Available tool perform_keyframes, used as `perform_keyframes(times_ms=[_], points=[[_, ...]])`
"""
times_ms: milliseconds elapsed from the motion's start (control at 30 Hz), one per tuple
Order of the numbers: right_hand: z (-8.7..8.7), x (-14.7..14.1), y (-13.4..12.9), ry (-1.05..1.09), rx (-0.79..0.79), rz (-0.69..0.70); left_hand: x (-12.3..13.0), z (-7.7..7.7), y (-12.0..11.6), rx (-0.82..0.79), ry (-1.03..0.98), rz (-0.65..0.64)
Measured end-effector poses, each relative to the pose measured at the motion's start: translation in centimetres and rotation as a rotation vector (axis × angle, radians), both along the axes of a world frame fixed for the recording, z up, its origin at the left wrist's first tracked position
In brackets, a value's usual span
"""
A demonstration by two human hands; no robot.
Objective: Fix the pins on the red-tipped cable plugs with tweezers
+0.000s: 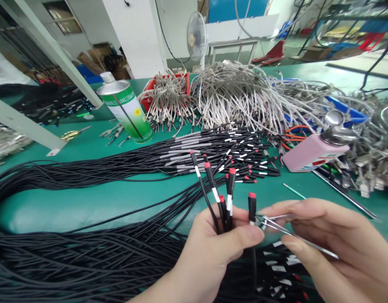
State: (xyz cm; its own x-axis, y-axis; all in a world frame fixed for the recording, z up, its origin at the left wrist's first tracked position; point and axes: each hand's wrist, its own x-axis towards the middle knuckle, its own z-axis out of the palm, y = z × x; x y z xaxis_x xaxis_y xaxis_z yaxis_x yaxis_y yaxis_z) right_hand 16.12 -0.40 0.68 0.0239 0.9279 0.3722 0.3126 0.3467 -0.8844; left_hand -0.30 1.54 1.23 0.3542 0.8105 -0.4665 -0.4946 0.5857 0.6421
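Note:
My left hand (213, 248) is closed round several black cables (209, 206) with red-tipped connectors and white labels. Its thumb and forefinger pinch one cable apart from the rest, whose red-tipped connector (252, 206) stands upright. My right hand (333, 244) holds metal tweezers (301, 239) between thumb and fingers. The tweezer tips are beside that cable, just below its connector, close to my left thumb. Whether the tips touch the cable I cannot tell. Long black cables (86, 256) spread over the green table (55, 210) at the left and below my hands.
Behind lies a bundle of black cables (181, 155). A green-and-white can (127, 109) stands at its left; a pink bottle (317, 153) with a metal top is at the right. Piled grey cables (238, 97), a red bin (188, 84) and scissors (74, 133) lie farther back.

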Motion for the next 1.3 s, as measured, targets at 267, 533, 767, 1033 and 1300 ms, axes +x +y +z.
perform_keyframes(times_ms=[267, 533, 767, 1033, 1300], points=[[0.6, -1.0, -0.3, 0.153, -0.097, -0.117, -0.2, 0.4, 0.3, 0.097, -0.066, -0.061], [-0.1, -0.3, -0.3, 0.108, -0.075, -0.009, -0.3, 0.3, 0.3, 0.104, -0.099, -0.081], [-0.1, 0.3, -0.1, 0.005, -0.062, 0.037, -0.3, 0.2, 0.2, 0.113, -0.088, -0.093], [-0.3, -0.2, -0.4, 0.031, -0.029, -0.048, -0.4, 0.1, 0.1, 0.137, -0.030, -0.120], [1.0, -0.2, 0.8, 0.097, -0.117, -0.207, 0.0, 0.2, 0.2, 0.122, 0.049, -0.034]])
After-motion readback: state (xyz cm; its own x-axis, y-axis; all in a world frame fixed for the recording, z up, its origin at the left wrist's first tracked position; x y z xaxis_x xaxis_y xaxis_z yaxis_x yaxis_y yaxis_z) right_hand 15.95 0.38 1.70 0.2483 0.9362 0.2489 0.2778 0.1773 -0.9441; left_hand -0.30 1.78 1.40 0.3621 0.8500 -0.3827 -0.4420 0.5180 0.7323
